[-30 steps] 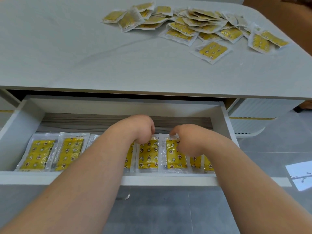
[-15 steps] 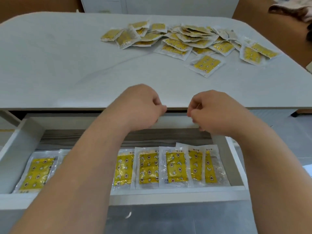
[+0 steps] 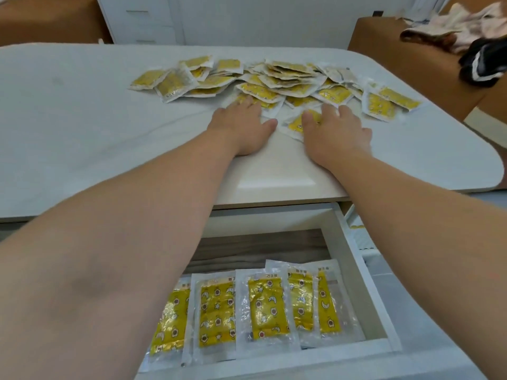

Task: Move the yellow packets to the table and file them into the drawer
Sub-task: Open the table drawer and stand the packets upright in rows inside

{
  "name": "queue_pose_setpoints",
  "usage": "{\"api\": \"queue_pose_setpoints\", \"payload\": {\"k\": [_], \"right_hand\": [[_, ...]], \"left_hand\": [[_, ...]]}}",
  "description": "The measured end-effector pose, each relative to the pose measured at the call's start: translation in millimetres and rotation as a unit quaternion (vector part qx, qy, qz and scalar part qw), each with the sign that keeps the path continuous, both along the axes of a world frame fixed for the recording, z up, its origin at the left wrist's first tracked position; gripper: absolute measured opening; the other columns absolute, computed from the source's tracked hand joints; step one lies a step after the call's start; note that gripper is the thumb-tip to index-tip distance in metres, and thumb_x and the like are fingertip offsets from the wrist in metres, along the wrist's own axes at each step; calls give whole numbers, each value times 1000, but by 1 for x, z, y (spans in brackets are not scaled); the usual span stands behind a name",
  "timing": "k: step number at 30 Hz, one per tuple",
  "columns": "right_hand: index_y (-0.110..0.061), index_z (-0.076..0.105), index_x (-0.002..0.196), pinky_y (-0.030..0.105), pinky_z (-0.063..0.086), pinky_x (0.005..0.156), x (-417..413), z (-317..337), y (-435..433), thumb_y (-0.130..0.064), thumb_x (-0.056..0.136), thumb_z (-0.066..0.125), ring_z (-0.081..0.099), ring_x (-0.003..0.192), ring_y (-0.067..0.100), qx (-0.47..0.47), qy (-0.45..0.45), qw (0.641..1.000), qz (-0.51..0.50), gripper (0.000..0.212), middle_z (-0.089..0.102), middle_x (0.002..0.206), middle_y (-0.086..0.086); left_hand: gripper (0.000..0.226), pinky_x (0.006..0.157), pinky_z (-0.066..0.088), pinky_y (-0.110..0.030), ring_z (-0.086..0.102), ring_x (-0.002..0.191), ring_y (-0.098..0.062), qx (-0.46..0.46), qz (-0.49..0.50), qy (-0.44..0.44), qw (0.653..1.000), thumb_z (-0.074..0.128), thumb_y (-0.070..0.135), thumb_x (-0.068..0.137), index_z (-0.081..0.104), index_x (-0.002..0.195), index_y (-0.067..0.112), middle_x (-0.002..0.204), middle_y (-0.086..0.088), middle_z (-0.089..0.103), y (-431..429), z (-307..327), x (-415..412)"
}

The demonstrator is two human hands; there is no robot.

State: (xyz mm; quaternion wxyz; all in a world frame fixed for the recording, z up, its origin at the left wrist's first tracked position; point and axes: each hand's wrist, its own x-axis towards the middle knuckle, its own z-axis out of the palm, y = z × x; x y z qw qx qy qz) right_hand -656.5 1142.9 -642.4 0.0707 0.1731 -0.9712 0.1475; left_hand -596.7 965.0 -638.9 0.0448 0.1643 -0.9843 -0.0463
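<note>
A loose pile of yellow packets (image 3: 277,78) lies across the far middle of the white table (image 3: 82,127). My left hand (image 3: 241,124) lies flat on the table, fingers spread, its fingertips on a packet at the pile's near edge. My right hand (image 3: 334,130) rests palm down on a single yellow packet (image 3: 297,123) just in front of the pile, fingers apart. Below the table edge the drawer (image 3: 354,259) stands pulled out. A row of yellow packets (image 3: 267,308) lies side by side in it, partly hidden by my left forearm.
A brown box or seat (image 3: 406,61) with crumpled cloths (image 3: 466,28) stands behind the table's right corner. White cabinets (image 3: 153,20) line the back wall. The table's left half is bare of packets.
Both hands have risen out of the drawer, passed the table's front edge and reached forward onto the packets at the pile's near edge. The view has tilted up and closer.
</note>
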Motion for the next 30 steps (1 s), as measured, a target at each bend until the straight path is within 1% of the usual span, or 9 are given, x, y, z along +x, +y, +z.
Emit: {"api": "queue_pose_setpoints", "payload": {"k": [4,9,12,15,19,23,27,28,30], "right_hand": [[-22,48,145,55,30,108,-2,1,0,-69,96,25,43,135,34,23,-12,1000,-1,71,47,146,10],[-20,42,141,53,34,103,4,3,5,-61,89,43,50,126,34,-20,-13,1000,12,66,57,133,10],[-24,44,137,51,34,103,10,7,7,-56,86,49,49,127,33,-55,-22,998,24,61,54,135,9],[-26,43,142,48,35,107,19,12,10,-55,84,56,45,132,32,-87,-47,995,27,67,47,142,9],[-27,39,150,44,41,110,46,21,15,-41,80,69,49,131,29,-171,-104,979,30,78,34,149,6],[-22,39,151,31,45,86,87,27,21,-10,85,64,55,98,26,-250,-123,960,-7,71,26,148,5],[-24,44,142,32,56,76,120,27,27,-1,83,63,57,77,17,-305,-143,942,-9,66,27,143,5],[-26,44,140,25,56,69,125,23,28,0,83,65,54,73,11,-304,-150,941,-1,66,28,142,5],[-28,44,139,8,42,51,132,16,30,1,84,67,50,69,6,-296,-150,943,9,66,28,142,3]], "left_hand": [[61,96,42,-49,49,125,-33,-36,39,70,996,26,61,99,63,121,17,132,-9,59,5,-4,8],[56,83,46,-45,56,110,-33,-27,117,139,983,38,58,101,69,99,10,112,-12,63,12,-1,21],[53,81,49,-42,57,108,-32,-2,144,135,980,51,57,97,68,102,7,112,-13,61,14,-1,35],[47,91,50,-45,51,119,-30,79,154,153,973,65,52,91,62,118,14,121,-9,59,22,4,64],[63,102,41,-45,36,133,-32,102,184,59,976,61,62,88,53,138,25,140,-9,45,32,10,112],[44,99,46,-45,55,112,-27,206,161,44,964,64,52,89,55,121,24,120,-3,57,43,17,150],[20,96,45,-43,52,103,-23,200,151,83,964,58,32,91,55,106,19,102,1,56,59,12,175],[17,94,45,-43,51,101,-23,188,151,97,966,56,32,92,56,104,18,98,3,55,62,9,178],[21,91,46,-44,53,97,-23,163,151,124,967,51,39,97,56,99,19,92,4,57,65,6,176]]}}
